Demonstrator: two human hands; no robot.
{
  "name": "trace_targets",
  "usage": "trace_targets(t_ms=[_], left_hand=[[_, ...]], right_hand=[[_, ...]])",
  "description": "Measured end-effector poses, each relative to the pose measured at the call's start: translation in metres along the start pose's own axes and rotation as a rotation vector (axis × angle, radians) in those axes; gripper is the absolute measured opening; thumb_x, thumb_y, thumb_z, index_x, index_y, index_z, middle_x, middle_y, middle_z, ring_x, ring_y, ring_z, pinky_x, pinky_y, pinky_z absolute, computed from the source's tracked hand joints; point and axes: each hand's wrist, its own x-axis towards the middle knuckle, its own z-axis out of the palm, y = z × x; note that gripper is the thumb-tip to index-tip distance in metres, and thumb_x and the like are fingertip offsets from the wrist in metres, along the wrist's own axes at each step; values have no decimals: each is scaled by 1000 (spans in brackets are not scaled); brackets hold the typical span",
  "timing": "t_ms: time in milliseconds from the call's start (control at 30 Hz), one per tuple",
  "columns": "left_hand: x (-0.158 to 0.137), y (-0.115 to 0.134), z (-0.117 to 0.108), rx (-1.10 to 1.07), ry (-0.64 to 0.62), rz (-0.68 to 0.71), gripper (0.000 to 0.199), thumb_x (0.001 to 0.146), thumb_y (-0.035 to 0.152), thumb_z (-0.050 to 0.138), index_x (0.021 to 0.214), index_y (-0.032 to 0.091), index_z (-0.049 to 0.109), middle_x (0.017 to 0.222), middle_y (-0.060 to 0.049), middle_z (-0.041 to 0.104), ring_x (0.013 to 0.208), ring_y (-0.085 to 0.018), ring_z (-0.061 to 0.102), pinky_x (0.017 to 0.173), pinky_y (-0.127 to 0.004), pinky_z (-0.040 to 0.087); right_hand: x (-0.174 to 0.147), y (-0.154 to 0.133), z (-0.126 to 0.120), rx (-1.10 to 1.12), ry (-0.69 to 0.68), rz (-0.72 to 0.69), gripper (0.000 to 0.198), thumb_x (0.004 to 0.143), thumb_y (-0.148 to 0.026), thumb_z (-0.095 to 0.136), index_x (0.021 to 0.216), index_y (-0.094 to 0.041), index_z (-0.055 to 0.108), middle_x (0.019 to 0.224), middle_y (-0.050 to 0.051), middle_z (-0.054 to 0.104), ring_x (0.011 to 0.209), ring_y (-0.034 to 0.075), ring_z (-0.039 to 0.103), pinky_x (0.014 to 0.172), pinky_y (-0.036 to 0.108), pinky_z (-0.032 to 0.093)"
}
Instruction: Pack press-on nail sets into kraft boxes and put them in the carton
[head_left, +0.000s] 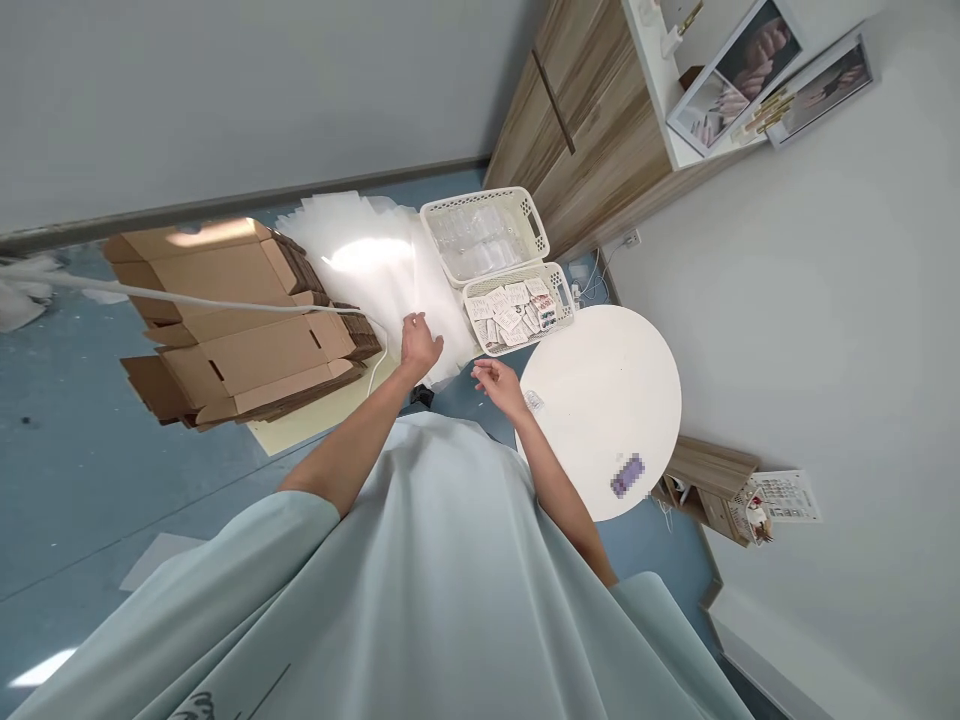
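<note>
My left hand (421, 345) is over the near edge of a stack of thin white translucent sheets (367, 245), which look like packing foam. Its fingers are slightly bent and the thumb stands apart from them; nothing shows in the hand. To its right, my right hand (496, 384) hovers between the sheets and a round white table, fingers loosely stretched and holding nothing. Just beyond it stands a cream plastic basket (487, 347) filled with small printed white cards (510, 310). A second basket (436, 240) behind it contains clear plastic packs (480, 238).
Folded brown cardboard boxes (255, 350) are stacked left of the sheets, with a white cable (187, 296) across them. The round table (600, 400) at right bears a blurred purple item (627, 475). A wooden cabinet (577, 120) stands behind the baskets.
</note>
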Motion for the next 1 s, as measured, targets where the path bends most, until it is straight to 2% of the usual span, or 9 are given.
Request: trace_targets(t_ms=[133, 233, 333, 433, 567, 667, 833, 900, 1000], left_hand=[[15, 1, 3, 23, 17, -83, 73, 92, 25, 71, 158, 11, 44, 153, -27, 57, 140, -43, 59, 118, -54, 49], [23, -2, 2, 65, -55, -140, 67, 93, 21, 65, 157, 12, 46, 132, -23, 71, 131, -41, 65, 111, -53, 53], [27, -5, 0, 88, -98, -159, 66, 91, 18, 65, 155, 13, 49, 122, -21, 74, 124, -40, 67, 107, -51, 54], [28, -7, -3, 69, -81, -115, 59, 88, 19, 68, 146, 16, 58, 126, -21, 72, 123, -40, 66, 107, -51, 54], [26, -3, -6, 47, -56, -119, 33, 92, 22, 62, 124, 18, 70, 131, -22, 68, 120, -41, 67, 105, -53, 53], [21, 2, -11, 24, -21, -145, 20, 95, 25, 59, 110, 19, 72, 128, -22, 70, 117, -40, 68, 104, -53, 54], [1, 18, -25, -150, 53, -144, 14, 95, 29, 63, 104, 20, 68, 122, -15, 74, 117, -32, 71, 110, -48, 55], [-13, 28, -32, -279, 69, -87, 10, 94, 26, 62, 101, 20, 67, 133, -13, 73, 118, -27, 72, 110, -44, 57], [-37, 47, -42, -465, 95, 95, 6, 95, 26, 63, 94, 20, 64, 151, -14, 64, 132, -25, 68, 109, -39, 60]], right_hand=[[-3, 1, 0, -30, 35, 39, 23, 101, -39, 70, 117, -24, 75, 106, 3, 81, 77, 13, 74, 67, 22, 53], [-6, 3, 0, -48, 54, 60, 21, 102, -36, 68, 118, -24, 74, 107, 3, 81, 77, 12, 73, 70, 22, 54], [-7, 2, 2, -59, 54, 62, 20, 102, -35, 67, 117, -23, 74, 106, 3, 81, 76, 12, 73, 71, 22, 54], [-4, -2, 4, -76, 48, 71, 21, 102, -35, 67, 117, -23, 74, 106, 3, 80, 75, 12, 73, 70, 22, 53], [4, -9, 9, -102, 33, 73, 22, 101, -38, 70, 117, -24, 75, 108, 2, 81, 76, 12, 74, 69, 21, 53], [8, -14, 12, -118, 20, 55, 20, 101, -35, 69, 116, -25, 75, 107, 2, 81, 76, 12, 74, 69, 21, 53], [11, -24, 10, -123, 29, 7, 20, 101, -36, 69, 117, -26, 76, 104, 2, 80, 81, 15, 75, 72, 23, 54], [12, -31, 7, -112, 61, -32, 20, 101, -36, 68, 117, -25, 75, 104, 3, 80, 83, 16, 75, 74, 24, 56], [14, -44, 0, -75, 130, -126, 23, 100, -39, 69, 116, -24, 75, 112, 5, 79, 91, 18, 74, 79, 27, 59]])
